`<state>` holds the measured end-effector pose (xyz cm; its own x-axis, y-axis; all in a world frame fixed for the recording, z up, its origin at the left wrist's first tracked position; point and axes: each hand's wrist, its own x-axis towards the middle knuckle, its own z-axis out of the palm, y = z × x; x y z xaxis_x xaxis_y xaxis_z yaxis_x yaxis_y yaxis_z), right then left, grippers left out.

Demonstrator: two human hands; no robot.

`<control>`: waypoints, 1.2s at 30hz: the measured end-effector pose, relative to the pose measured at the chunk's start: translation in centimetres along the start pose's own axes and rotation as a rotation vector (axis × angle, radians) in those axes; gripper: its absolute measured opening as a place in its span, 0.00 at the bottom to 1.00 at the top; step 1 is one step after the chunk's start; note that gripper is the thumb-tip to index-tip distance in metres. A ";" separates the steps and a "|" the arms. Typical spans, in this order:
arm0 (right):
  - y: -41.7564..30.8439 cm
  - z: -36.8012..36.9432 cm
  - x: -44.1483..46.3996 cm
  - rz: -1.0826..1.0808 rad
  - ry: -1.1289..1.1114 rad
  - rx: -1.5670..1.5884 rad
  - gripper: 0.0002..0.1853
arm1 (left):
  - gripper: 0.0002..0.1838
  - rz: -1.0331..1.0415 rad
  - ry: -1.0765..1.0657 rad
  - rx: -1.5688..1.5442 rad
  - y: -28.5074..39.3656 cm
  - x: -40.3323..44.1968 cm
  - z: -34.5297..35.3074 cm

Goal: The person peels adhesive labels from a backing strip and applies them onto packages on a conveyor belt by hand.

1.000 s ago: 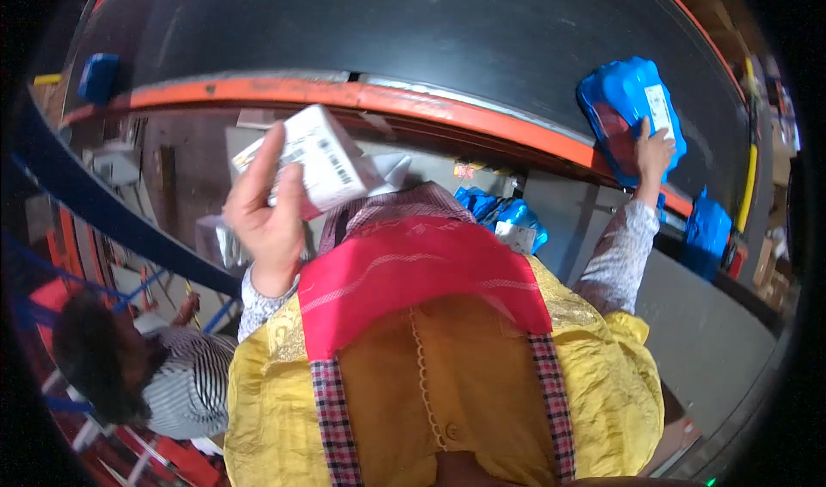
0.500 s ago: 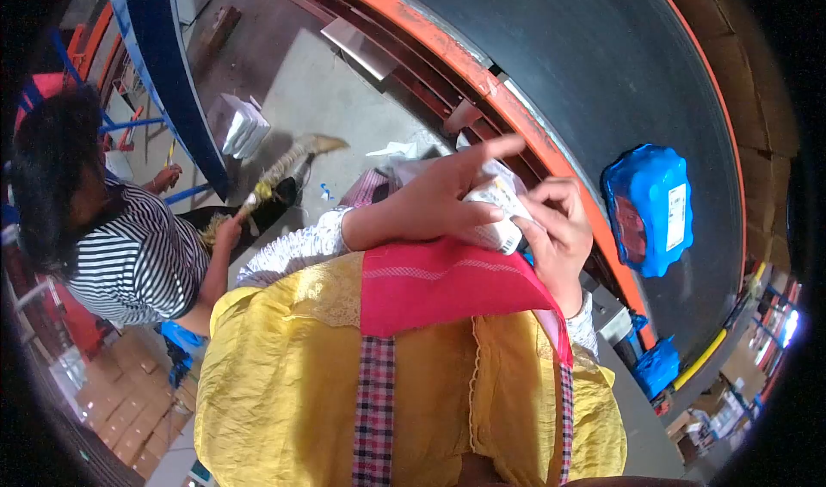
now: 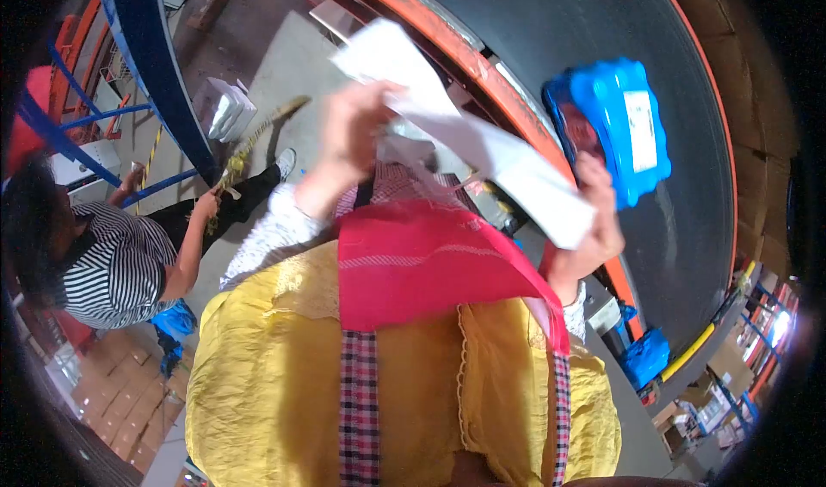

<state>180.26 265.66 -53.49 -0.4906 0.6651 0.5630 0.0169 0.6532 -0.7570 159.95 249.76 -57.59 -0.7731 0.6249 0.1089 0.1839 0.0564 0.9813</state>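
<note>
Betw. both hands [image 3: 354, 134] [image 3: 594, 216], white paper strip [image 3: 482, 143] gripped at ends, blue pkg [image 3: 615, 130] on blk belt [image 3: 680, 203]

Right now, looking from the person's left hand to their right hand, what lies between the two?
A long white strip, slightly bent, stretches between the left hand and the right hand, as the head view shows; the strip looks like paper.

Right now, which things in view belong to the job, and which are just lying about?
In use:
- white sheet, in left hand and right hand
- blue package on belt, likely

Lying about, it seems:
- white bundle on floor
- smaller blue package near belt
</note>
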 end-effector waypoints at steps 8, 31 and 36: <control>9.0 -6.7 4.1 0.361 0.571 0.584 0.14 | 0.19 0.239 0.664 -0.129 4.9 4.8 -10.7; 14.5 -8.7 -0.4 0.520 0.593 0.723 0.17 | 0.20 0.664 -0.008 -0.059 13.5 0.4 -1.4; 14.5 -8.4 0.3 0.509 0.641 0.724 0.17 | 0.20 0.604 0.125 -0.044 11.3 1.8 -2.4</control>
<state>187.68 278.35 -61.51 -0.0228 0.9990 0.0385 -0.5299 0.0206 -0.8478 159.14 249.64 -45.94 -0.6065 0.4400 0.6622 0.5879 -0.3126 0.7461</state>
